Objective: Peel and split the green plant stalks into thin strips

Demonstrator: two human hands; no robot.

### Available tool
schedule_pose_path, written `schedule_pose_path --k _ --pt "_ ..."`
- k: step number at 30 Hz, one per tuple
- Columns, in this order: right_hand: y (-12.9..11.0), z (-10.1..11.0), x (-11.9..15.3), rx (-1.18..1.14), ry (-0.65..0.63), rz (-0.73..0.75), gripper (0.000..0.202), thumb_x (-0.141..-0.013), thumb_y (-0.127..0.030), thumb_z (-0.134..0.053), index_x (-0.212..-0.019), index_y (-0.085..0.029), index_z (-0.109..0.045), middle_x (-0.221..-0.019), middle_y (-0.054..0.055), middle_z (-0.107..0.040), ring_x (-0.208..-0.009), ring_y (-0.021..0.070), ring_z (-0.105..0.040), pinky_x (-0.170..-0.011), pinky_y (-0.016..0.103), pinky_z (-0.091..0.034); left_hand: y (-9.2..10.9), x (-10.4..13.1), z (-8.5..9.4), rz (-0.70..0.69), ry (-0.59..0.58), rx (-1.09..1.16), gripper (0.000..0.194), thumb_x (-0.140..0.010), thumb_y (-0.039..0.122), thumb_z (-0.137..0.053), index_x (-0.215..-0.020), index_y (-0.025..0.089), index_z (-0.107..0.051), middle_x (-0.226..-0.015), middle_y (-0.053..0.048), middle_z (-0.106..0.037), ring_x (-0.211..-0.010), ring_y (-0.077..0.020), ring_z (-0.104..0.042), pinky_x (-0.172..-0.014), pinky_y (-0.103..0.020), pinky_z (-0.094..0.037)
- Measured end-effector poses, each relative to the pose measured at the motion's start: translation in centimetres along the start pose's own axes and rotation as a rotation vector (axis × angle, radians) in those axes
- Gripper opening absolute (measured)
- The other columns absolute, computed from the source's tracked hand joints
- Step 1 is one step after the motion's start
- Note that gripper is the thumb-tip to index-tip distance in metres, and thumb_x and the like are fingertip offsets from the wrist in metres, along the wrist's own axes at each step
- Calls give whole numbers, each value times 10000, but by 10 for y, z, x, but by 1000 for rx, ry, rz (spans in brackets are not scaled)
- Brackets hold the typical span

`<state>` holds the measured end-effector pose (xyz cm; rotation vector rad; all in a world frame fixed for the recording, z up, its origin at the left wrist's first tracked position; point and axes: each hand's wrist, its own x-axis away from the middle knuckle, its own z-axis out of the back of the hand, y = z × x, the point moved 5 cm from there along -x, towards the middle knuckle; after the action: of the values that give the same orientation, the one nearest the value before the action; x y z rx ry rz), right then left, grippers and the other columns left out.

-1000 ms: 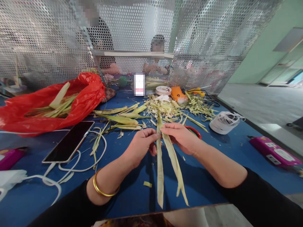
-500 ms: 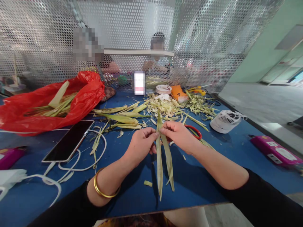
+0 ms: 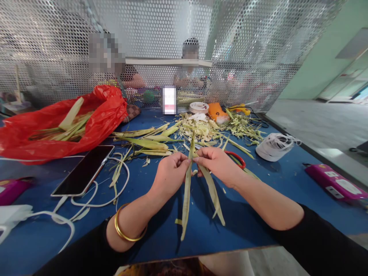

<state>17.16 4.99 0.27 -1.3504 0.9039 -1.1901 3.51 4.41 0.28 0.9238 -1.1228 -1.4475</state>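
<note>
My left hand (image 3: 172,174) pinches one half of a pale green leaf (image 3: 186,203) that looks split lengthwise. The other half of the leaf is pinched between the fingers of my right hand (image 3: 214,163). The halves hang apart like an upside-down V over the table, and their narrow upper end points away from me. Scissors with a red handle (image 3: 237,159) lie beside my right hand, partly hidden by it. Beyond both hands are a pile of pale scraps (image 3: 198,128) and several long green leaves (image 3: 149,143).
A red plastic bag (image 3: 106,103) with leaves stands at the left, near a phone (image 3: 83,170) and white cables. On the right are a roll of white string (image 3: 273,147) and a magenta pack (image 3: 335,180). People sit behind the perforated screen (image 3: 155,34).
The two leaf halves have spread wider apart. The left half's lower end has swung left, and the right half's has swung right. My hands have barely shifted.
</note>
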Motion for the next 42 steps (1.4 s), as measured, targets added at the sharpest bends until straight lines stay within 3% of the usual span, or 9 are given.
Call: schedule_pose_path --k 4,8,12,17,24,32,36,39,42 --pt "-4 1 3 19 -65 -50 210 -743 -315 -685 -651 -174 -559 -480 -39 -574 -439 99 -568 -478 215 -490 -3 -2 4 14 28 7 158 -780 315 -559 -670 203 -575 -526 24 -637 -411 -113 -530 -423 -201 -396" --pt "-7 2 4 60 -26 -37 154 -769 -261 -646 -671 -174 -565 -505 -34 -582 -459 100 -583 -504 216 -500 -4 -2 3 20 24 45 148 -765 306 -559 -654 207 -565 -523 26 -632 -416 -113 -525 -417 -198 -393" --pt "-7 -1 2 48 -4 49 182 -756 -304 -673 -711 -194 -535 -635 -37 -596 -490 104 -596 -520 242 -514 -1 1 -2 -4 -12 -11 147 -753 261 -539 -617 207 -538 -501 33 -611 -400 -101 -502 -413 -188 -381" --pt "-12 6 3 303 139 198 285 -823 -314 -588 -599 -204 -449 -522 -39 -543 -460 114 -553 -467 230 -418 4 5 -6 -21 -49 -62 144 -755 229 -528 -615 199 -540 -509 36 -604 -420 -90 -510 -426 -176 -378" --pt "-12 5 3 450 163 355 299 -805 -234 -551 -551 -198 -397 -526 -56 -374 -516 95 -363 -464 222 -278 -1 1 -11 12 -129 125 219 -785 391 -593 -706 204 -509 -491 63 -530 -422 -107 -528 -423 -197 -421" --pt "-6 -1 3 13 -46 33 234 -748 -361 -614 -639 -189 -499 -533 -37 -546 -468 109 -526 -484 246 -457 1 1 -13 28 -172 243 217 -837 351 -533 -699 187 -496 -559 45 -578 -465 -82 -518 -480 -183 -436" --pt "-8 0 4 -58 -61 -38 289 -659 -389 -717 -629 -179 -520 -506 -51 -534 -432 91 -508 -466 238 -466 0 0 -7 34 -84 169 188 -834 341 -517 -714 198 -492 -562 53 -568 -482 -105 -554 -488 -204 -451" --pt "-9 2 5 -60 -45 -47 293 -668 -384 -717 -600 -180 -517 -480 -50 -539 -408 94 -520 -453 236 -463 0 -2 -2 2 -5 109 172 -832 300 -487 -690 204 -478 -544 55 -555 -474 -118 -567 -478 -211 -456" --pt "-10 4 4 -49 -20 -15 288 -671 -380 -720 -594 -181 -526 -489 -50 -542 -437 99 -538 -472 237 -479 1 -2 -3 -21 -28 73 170 -828 302 -485 -688 207 -484 -530 55 -548 -461 -127 -570 -451 -211 -450"
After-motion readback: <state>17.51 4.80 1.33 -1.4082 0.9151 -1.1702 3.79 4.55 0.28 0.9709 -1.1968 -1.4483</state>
